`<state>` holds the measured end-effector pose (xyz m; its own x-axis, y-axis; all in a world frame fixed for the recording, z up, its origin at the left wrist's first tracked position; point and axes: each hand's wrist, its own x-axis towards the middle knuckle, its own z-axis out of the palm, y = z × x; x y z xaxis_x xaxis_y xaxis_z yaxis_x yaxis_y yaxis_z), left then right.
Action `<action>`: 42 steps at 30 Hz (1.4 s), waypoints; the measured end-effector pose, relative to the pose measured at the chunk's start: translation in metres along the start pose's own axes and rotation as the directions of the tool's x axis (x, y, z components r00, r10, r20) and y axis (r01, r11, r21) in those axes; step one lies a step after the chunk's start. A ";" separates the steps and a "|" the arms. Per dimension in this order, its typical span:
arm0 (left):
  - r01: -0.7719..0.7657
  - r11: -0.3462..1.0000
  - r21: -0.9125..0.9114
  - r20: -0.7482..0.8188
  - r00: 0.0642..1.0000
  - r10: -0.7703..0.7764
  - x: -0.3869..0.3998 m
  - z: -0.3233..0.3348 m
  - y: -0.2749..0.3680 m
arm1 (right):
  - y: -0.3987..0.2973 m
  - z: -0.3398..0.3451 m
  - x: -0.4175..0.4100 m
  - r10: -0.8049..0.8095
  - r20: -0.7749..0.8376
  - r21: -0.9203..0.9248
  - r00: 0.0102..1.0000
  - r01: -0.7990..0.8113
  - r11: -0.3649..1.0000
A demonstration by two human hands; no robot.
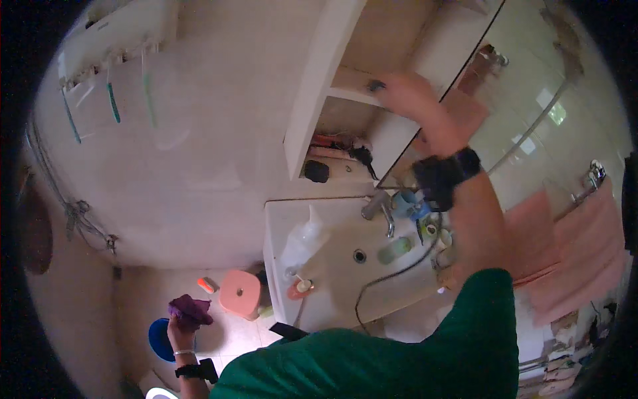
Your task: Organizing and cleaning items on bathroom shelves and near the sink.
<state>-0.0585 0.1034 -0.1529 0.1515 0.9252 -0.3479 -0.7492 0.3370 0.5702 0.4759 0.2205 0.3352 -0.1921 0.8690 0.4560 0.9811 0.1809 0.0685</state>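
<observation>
My left hand (180, 333) grips a crumpled purple cloth (189, 310) at the lower left, above a blue bucket (160, 340) on the floor. My right hand (406, 95) is raised in front of the open cabinet shelves (355, 95), level with the divider between two compartments. A small dark object (376, 86) shows at its fingertips; blur hides what it is. In the lower compartment lie a dark block-like item (316, 171), a black-handled item (363, 155) and reddish items. Beside the shelves is a mirror door (498, 95), partly behind my right forearm.
Below the cabinet stands a white washbasin (344, 289) with a metal tap (384, 212), a white bottle (301, 244), a green bottle (395, 250) and a dark hose. A pink stool (240, 294) and an orange-red brush (205, 285) are on the floor. Toothbrushes (113, 103) hang upper left.
</observation>
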 end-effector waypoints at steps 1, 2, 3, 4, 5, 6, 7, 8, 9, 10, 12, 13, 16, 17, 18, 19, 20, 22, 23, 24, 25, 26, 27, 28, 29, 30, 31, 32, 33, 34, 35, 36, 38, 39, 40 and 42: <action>0.014 1.000 -0.002 -0.011 1.000 -0.014 0.001 0.000 0.001 | -0.006 0.013 0.005 -0.149 -0.153 0.023 0.977 0.154 0.988; 0.026 1.000 -0.014 -0.027 0.999 -0.027 0.002 -0.003 -0.001 | -0.016 0.009 0.011 -0.147 -0.089 0.008 0.985 0.148 0.989; 0.034 0.999 -0.022 -0.053 0.998 -0.035 -0.001 -0.001 0.001 | -0.028 0.003 0.020 -0.146 -0.026 0.004 0.989 0.146 0.989; 0.001 1.000 0.011 -0.031 1.000 -0.001 -0.003 0.002 0.005 | -0.034 0.000 0.025 -0.144 0.038 -0.001 0.989 0.144 0.990; -0.032 0.999 0.044 -0.008 0.999 0.032 -0.005 0.005 0.011 | -0.027 0.003 0.030 -0.082 0.069 0.009 0.994 0.081 0.997; -0.053 0.996 0.075 0.022 0.998 0.051 -0.008 0.009 0.012 | -0.019 0.000 0.028 -0.009 0.106 0.009 0.994 0.008 1.000; -0.024 0.996 0.091 0.064 0.998 0.018 -0.005 0.000 0.010 | -0.013 -0.001 0.026 0.063 0.142 0.006 0.988 -0.064 0.998; 0.003 0.994 0.107 0.104 0.994 -0.014 0.002 -0.015 0.005 | -0.009 -0.001 0.023 0.039 0.115 -0.015 0.993 -0.037 0.999; 0.016 0.990 0.140 0.133 0.990 -0.034 0.001 -0.022 0.012 | -0.013 0.002 0.021 0.012 0.079 -0.013 0.997 -0.011 1.000; -0.242 0.813 0.529 0.075 0.968 0.239 -0.007 -0.027 0.005 | -0.017 0.006 0.020 -0.016 0.043 -0.011 0.999 0.016 1.000; -0.203 0.946 0.252 0.035 0.979 0.201 -0.013 -0.027 0.003 | -0.014 -0.004 0.011 -0.138 0.049 -0.153 0.989 0.144 0.978; -0.179 0.979 0.102 0.021 0.984 0.178 -0.017 -0.027 0.005 | -0.015 -0.007 0.010 -0.199 0.058 -0.222 0.978 0.207 0.953; 0.012 0.996 -0.085 0.080 0.997 -0.005 -0.039 -0.042 0.005 | -0.025 -0.005 0.028 0.116 0.118 -0.424 0.986 -0.056 0.904; 0.021 0.994 -0.109 0.104 0.995 -0.010 -0.043 -0.072 0.006 | -0.025 -0.005 0.026 0.055 0.143 -0.420 0.988 0.011 0.907; 0.004 0.999 -0.042 -0.028 1.000 -0.005 -0.044 -0.097 0.003 | -0.024 -0.008 0.025 -0.014 0.159 -0.414 0.987 0.079 0.907; 0.008 1.000 0.018 -0.162 0.987 -0.005 -0.048 -0.097 0.002 | -0.025 -0.009 0.026 -0.084 0.182 -0.412 0.980 0.154 0.898; -0.015 0.998 0.061 -0.177 0.984 0.026 -0.062 -0.097 0.003 | -0.030 -0.009 0.021 -0.130 0.155 -0.371 0.979 0.180 0.911; -0.042 0.998 0.054 -0.170 0.984 0.051 -0.077 -0.070 0.007 | -0.041 -0.023 0.001 -0.200 0.108 -0.319 0.974 0.224 0.921; -0.034 0.998 0.051 -0.165 0.985 0.042 -0.070 -0.066 0.004 | -0.042 -0.026 0.012 -0.091 0.197 -0.330 0.976 0.153 0.931; -0.036 0.998 0.056 -0.174 0.984 0.045 -0.067 -0.060 0.007 | -0.042 -0.019 0.035 0.011 0.280 -0.330 0.960 0.086 0.940; -0.021 0.998 0.058 -0.179 0.983 0.031 -0.064 -0.055 0.006 | -0.040 -0.017 0.042 0.122 0.368 -0.346 0.922 0.014 0.938; 0.023 0.998 0.058 -0.269 0.963 -0.007 -0.051 -0.058 0.007 | -0.035 -0.018 0.036 0.059 0.347 -0.362 0.936 0.076 0.929; 0.010 0.997 0.070 -0.197 0.980 0.004 -0.044 -0.065 0.003 | -0.033 -0.015 0.035 -0.023 0.318 -0.364 0.948 0.144 0.920; -0.026 0.996 0.080 -0.131 0.991 0.036 -0.038 -0.073 0.001 | -0.034 -0.010 0.043 -0.126 0.275 -0.359 0.953 0.224 0.906; -0.062 0.994 0.089 -0.066 0.995 0.068 -0.037 -0.081 0.003 | -0.035 -0.009 0.039 -0.192 0.250 -0.302 0.949 0.264 0.916; -0.079 0.997 -0.007 -0.095 0.992 0.078 -0.032 -0.087 -0.003 | -0.037 -0.018 0.025 -0.251 0.235 -0.270 0.939 0.311 0.911; -0.072 0.997 -0.002 -0.107 0.992 0.071 -0.025 -0.072 -0.006 | -0.032 -0.026 0.010 -0.279 0.225 -0.247 0.933 0.332 0.910; -0.065 0.998 0.004 -0.120 0.991 0.065 -0.018 -0.057 -0.007 | -0.025 -0.024 0.014 -0.290 0.209 -0.242 0.934 0.336 0.910; -0.061 0.998 0.019 -0.142 0.988 0.063 -0.015 -0.041 -0.006 | -0.012 -0.015 0.023 -0.300 0.190 -0.224 0.935 0.339 0.914; -0.043 0.999 -0.020 -0.118 0.992 0.040 -0.011 -0.034 -0.010 | -0.006 -0.011 0.027 -0.305 0.174 -0.214 0.936 0.338 0.917; -0.019 1.000 -0.004 -0.109 0.994 0.019 -0.006 -0.038 -0.016 | -0.004 -0.011 0.029 -0.229 0.230 -0.278 0.946 0.289 0.916; -0.027 1.000 0.011 -0.122 0.992 0.028 -0.004 -0.042 -0.015 | -0.009 -0.004 0.043 -0.181 0.268 -0.322 0.946 0.265 0.909; -0.054 0.998 0.044 -0.139 0.988 0.060 -0.013 -0.052 -0.014 | -0.012 -0.006 0.040 -0.245 0.264 -0.278 0.933 0.317 0.907; -0.068 0.996 0.051 -0.134 0.988 0.074 -0.019 -0.042 -0.016 | -0.009 -0.020 0.018 -0.351 0.220 -0.206 0.910 0.395 0.895; -0.079 0.995 0.059 -0.127 0.988 0.086 -0.022 -0.033 -0.021 | -0.005 -0.028 0.007 -0.446 0.170 -0.138 0.879 0.469 0.872; -0.058 0.998 0.003 -0.181 0.982 0.057 -0.024 -0.036 -0.024 | -0.002 -0.027 0.010 -0.368 0.209 -0.192 0.906 0.407 0.893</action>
<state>-0.0674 0.0667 -0.1847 -0.0111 0.8962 -0.4436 -0.7551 0.2833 0.5913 0.4727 0.2167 0.3633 -0.5403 0.8167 0.2026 0.8021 0.4270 0.4175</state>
